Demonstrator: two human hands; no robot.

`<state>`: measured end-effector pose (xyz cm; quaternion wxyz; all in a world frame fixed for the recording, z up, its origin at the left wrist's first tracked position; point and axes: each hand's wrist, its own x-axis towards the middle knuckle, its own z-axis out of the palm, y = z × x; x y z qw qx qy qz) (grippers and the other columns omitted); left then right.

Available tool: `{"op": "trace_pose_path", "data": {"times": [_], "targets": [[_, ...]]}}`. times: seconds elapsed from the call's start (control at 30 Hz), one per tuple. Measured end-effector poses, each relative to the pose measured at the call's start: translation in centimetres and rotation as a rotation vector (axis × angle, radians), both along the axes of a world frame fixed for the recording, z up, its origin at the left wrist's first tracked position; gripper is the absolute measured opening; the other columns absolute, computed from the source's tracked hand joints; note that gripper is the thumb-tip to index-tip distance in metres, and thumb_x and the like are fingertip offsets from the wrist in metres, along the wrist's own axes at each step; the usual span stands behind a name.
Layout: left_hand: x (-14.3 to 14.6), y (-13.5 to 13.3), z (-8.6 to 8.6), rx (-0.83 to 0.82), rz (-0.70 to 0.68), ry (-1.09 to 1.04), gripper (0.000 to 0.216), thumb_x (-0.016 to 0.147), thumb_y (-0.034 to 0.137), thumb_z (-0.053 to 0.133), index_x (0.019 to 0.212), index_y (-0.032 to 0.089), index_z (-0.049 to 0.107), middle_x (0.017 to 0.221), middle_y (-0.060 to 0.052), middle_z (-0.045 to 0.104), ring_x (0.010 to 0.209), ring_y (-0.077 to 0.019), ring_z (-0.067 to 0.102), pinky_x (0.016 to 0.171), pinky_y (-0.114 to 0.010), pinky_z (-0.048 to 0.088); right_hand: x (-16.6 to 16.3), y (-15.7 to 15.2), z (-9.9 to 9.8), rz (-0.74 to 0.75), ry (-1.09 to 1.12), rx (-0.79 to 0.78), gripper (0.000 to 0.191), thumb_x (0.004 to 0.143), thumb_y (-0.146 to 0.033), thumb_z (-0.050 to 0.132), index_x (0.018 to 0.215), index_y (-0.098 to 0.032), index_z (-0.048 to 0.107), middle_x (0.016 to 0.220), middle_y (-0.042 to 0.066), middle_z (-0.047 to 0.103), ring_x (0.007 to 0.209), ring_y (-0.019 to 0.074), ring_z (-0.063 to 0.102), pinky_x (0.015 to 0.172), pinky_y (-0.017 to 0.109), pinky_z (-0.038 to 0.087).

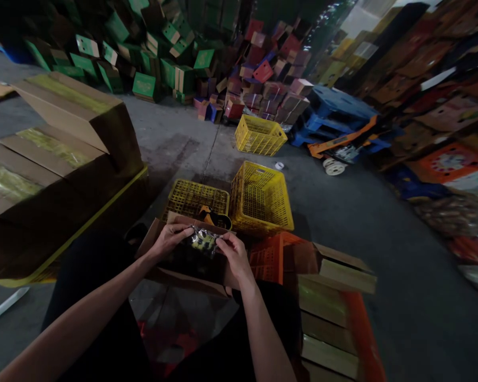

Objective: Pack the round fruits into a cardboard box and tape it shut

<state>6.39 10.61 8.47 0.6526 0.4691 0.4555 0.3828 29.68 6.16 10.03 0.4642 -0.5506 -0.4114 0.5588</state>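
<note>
Between my two hands is a small clear plastic packet (203, 240) with yellow-green and dark contents that I cannot make out. My left hand (171, 237) pinches its left end, and my right hand (231, 251) grips the right end. Below the packet stands an open cardboard box (191, 280), its flaps spread and its inside dark. Just beyond the box, a black and orange tape dispenser (215, 217) rests on an upturned yellow crate (199, 195).
An open yellow crate (263, 199) and an orange crate (265, 259) stand to the right. Taped cardboard boxes (51, 154) are stacked at left. Farther off are another yellow crate (260, 136), blue pallets (322, 114), an orange pallet jack (342, 139) and heaped green boxes (144, 85).
</note>
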Motion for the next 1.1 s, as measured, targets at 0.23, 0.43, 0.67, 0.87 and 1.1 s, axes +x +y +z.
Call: {"op": "trace_pose_path", "data": {"times": [0.23, 0.43, 0.67, 0.87, 1.1], "targets": [[0.3, 0.4, -0.4, 0.007, -0.038, -0.045, 0.048, 0.081, 0.057, 0.072, 0.105, 0.015, 0.076, 0.098, -0.007, 0.075, 0.088, -0.0221, 0.068, 0.074, -0.026, 0.054, 0.3, 0.0, 0.0, -0.089, 0.055, -0.023, 0.03, 0.074, -0.046, 0.08, 0.077, -0.022, 0.062, 0.078, -0.003, 0.059, 0.072, 0.0137, 0.056, 0.066, 0.024, 0.053], [0.0, 0.5, -0.9, -0.076, -0.128, -0.081, 0.044, 0.074, 0.051, 0.08, 0.1, 0.016, 0.073, 0.101, -0.007, 0.07, 0.092, -0.0223, 0.065, 0.077, -0.031, 0.057, 0.7, 0.2, -0.5, -0.15, 0.126, -0.017, 0.031, 0.072, -0.045, 0.082, 0.079, -0.022, 0.062, 0.079, -0.003, 0.062, 0.073, 0.0134, 0.058, 0.065, 0.025, 0.054], [0.0, 0.5, -1.6, -0.09, -0.059, -0.177, 0.036, 0.067, 0.043, 0.087, 0.077, 0.016, 0.065, 0.081, 0.0, 0.066, 0.078, -0.015, 0.063, 0.079, -0.029, 0.054, 0.3, 0.4, -0.5, -0.154, 0.186, -0.057, 0.032, 0.07, -0.043, 0.085, 0.086, -0.022, 0.067, 0.082, -0.002, 0.067, 0.075, 0.0143, 0.063, 0.067, 0.026, 0.056], [0.0, 0.5, -1.4, -0.128, -0.004, -0.204, 0.038, 0.067, 0.044, 0.087, 0.075, 0.015, 0.063, 0.081, 0.0, 0.064, 0.076, -0.0139, 0.062, 0.076, -0.028, 0.055, 0.1, 0.1, 0.7, -0.037, 0.127, -0.021, 0.065, 0.075, -0.04, 0.08, 0.135, -0.033, 0.055, 0.127, 0.005, 0.064, 0.107, 0.0226, 0.064, 0.078, 0.032, 0.059], [0.2, 0.6, -1.4, -0.148, 0.008, -0.197, 0.043, 0.067, 0.049, 0.086, 0.075, 0.015, 0.062, 0.079, -0.001, 0.066, 0.075, -0.0154, 0.065, 0.076, -0.029, 0.056, -0.5, -0.2, 1.0, 0.207, -0.071, 0.111, 0.08, 0.072, -0.029, 0.083, 0.143, -0.042, 0.048, 0.163, 0.0, 0.026, 0.133, 0.0274, 0.049, 0.099, 0.04, 0.052]]}}
